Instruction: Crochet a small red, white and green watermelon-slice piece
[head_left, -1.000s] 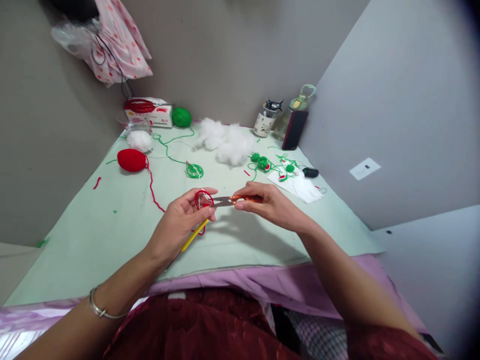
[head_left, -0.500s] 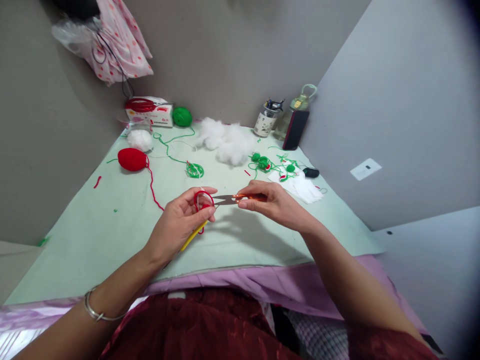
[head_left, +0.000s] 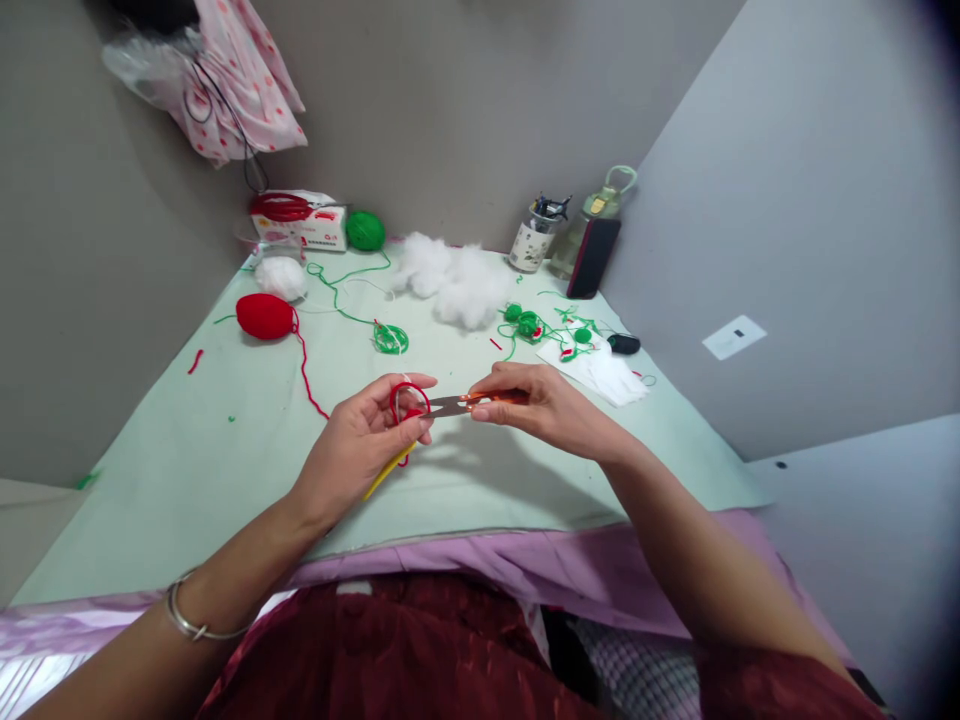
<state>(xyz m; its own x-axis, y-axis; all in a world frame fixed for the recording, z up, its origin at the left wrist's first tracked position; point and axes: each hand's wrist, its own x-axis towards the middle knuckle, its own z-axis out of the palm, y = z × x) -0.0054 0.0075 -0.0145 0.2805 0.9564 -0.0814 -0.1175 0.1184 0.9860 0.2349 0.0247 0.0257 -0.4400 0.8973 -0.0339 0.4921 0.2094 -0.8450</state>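
My left hand [head_left: 360, 440] is closed on a loop of red yarn [head_left: 405, 398] and a yellow crochet hook [head_left: 387, 472] that sticks out below the palm. My right hand [head_left: 544, 405] pinches small orange-handled thread snips [head_left: 461, 402], whose metal blades point left and reach the red yarn loop. A strand of the red yarn trails back across the pale green table [head_left: 225, 450] to a red yarn ball [head_left: 264, 316] at the far left.
Farther back lie a green yarn ball [head_left: 365, 231], white stuffing [head_left: 454, 275], a white ball [head_left: 279, 276], a small box [head_left: 300, 225], green crocheted bits [head_left: 544, 330], a white cloth [head_left: 604, 372], a jar [head_left: 530, 243], a bottle [head_left: 600, 215] and a dark phone [head_left: 592, 258]. Walls close in on three sides.
The snips' blades have closed in on the yarn loop after drawing back slightly. Both hands stay in nearly the same place.
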